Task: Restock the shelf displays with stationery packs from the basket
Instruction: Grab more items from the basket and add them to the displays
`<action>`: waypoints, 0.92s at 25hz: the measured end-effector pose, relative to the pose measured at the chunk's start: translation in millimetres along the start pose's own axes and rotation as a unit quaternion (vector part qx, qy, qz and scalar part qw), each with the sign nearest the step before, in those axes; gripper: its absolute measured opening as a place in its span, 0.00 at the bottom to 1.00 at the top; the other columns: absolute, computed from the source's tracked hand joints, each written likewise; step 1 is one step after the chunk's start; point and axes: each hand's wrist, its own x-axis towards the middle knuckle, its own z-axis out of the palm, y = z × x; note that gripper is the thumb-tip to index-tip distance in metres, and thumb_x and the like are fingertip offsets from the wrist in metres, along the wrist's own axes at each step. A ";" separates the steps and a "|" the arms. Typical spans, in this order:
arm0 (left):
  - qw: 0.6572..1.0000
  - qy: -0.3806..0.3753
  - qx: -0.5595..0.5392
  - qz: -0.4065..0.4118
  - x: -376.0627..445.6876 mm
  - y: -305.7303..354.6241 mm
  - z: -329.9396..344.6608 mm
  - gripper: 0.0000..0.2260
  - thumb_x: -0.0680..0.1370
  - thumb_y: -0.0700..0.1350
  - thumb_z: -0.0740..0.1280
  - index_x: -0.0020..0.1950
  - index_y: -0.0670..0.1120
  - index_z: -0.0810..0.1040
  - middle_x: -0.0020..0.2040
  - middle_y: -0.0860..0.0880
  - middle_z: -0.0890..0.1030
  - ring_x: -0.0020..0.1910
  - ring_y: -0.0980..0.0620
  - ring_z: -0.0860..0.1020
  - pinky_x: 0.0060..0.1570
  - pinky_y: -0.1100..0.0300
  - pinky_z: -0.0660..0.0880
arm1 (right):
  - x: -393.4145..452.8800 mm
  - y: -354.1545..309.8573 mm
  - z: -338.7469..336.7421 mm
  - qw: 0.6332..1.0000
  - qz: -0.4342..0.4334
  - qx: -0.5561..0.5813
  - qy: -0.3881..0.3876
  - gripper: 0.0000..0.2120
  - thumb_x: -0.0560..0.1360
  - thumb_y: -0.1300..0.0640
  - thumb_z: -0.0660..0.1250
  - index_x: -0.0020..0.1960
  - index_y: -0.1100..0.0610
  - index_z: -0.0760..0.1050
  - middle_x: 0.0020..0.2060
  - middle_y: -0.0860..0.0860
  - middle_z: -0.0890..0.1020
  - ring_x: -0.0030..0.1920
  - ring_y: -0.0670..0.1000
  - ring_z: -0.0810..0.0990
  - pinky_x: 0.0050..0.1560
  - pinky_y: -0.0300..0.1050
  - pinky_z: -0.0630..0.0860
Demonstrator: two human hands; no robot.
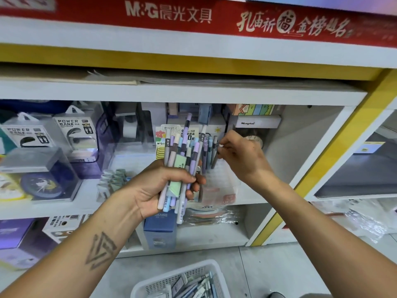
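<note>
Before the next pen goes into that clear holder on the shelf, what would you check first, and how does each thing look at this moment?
1. Left hand grips the pen bundle firmly: ok, fingers wrap around it.
2. Right hand has a pen pinched: ok, held at the fingertips, by the pens in the holder.
3. Room in the clear holder for more pens: cannot tell, glare and hands hide it.
4. Pens in the holder stand upright: ok, roughly.
5. Basket on the floor holds more stock: ok.
6. Pens match the ones displayed: cannot tell, labels blurred.
</note>
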 end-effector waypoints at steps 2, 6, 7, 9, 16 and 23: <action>1.000 -0.009 -0.005 -0.002 -0.2 -0.4 2.7 0.22 0.67 0.27 0.68 0.61 0.30 0.76 0.45 0.32 0.81 0.35 0.44 0.80 0.31 0.58 0.78 | -0.2 0.5 2.8 1.000 0.009 -0.011 -0.006 0.03 0.80 0.60 0.64 0.50 0.53 0.73 0.39 0.50 0.84 0.41 0.53 0.84 0.41 0.54 0.80; 0.999 -0.027 -0.015 -0.018 0.5 -3.3 4.9 0.19 0.69 0.26 0.67 0.60 0.30 0.76 0.45 0.31 0.81 0.36 0.43 0.80 0.32 0.58 0.78 | 4.6 -0.4 5.6 0.993 0.002 -0.117 0.001 0.14 0.81 0.65 0.61 0.63 0.59 0.79 0.51 0.59 0.84 0.51 0.60 0.82 0.52 0.48 0.78; 0.999 -0.031 -0.016 -0.022 1.3 -3.5 4.4 0.19 0.69 0.26 0.67 0.60 0.31 0.77 0.45 0.31 0.81 0.36 0.43 0.80 0.32 0.58 0.78 | 6.2 -2.0 6.3 0.989 0.001 -0.146 -0.020 0.17 0.81 0.66 0.60 0.66 0.59 0.78 0.54 0.59 0.83 0.54 0.60 0.81 0.53 0.46 0.76; 0.999 -0.034 -0.013 -0.024 3.7 -3.2 3.3 0.19 0.68 0.27 0.68 0.59 0.32 0.79 0.45 0.32 0.82 0.36 0.43 0.80 0.32 0.58 0.78 | 8.2 -8.5 7.5 0.991 0.018 -0.128 -0.026 0.17 0.82 0.64 0.59 0.68 0.58 0.76 0.52 0.59 0.82 0.51 0.58 0.81 0.52 0.46 0.75; 0.999 -0.022 0.012 -0.029 15.2 -5.9 7.3 0.18 0.68 0.29 0.69 0.58 0.34 0.80 0.49 0.29 0.81 0.37 0.43 0.81 0.32 0.58 0.78 | 19.9 -31.8 -12.8 0.881 0.205 0.426 -0.007 0.06 0.77 0.63 0.70 0.53 0.60 0.81 0.37 0.56 0.85 0.31 0.51 0.78 0.32 0.42 0.73; 0.999 0.032 -0.001 -0.028 19.4 -0.8 -2.0 0.21 0.67 0.29 0.69 0.60 0.32 0.78 0.45 0.32 0.82 0.35 0.43 0.81 0.31 0.57 0.78 | 22.9 3.0 -35.1 0.942 0.154 0.255 0.157 0.04 0.77 0.66 0.70 0.51 0.63 0.76 0.35 0.57 0.84 0.31 0.50 0.81 0.34 0.46 0.78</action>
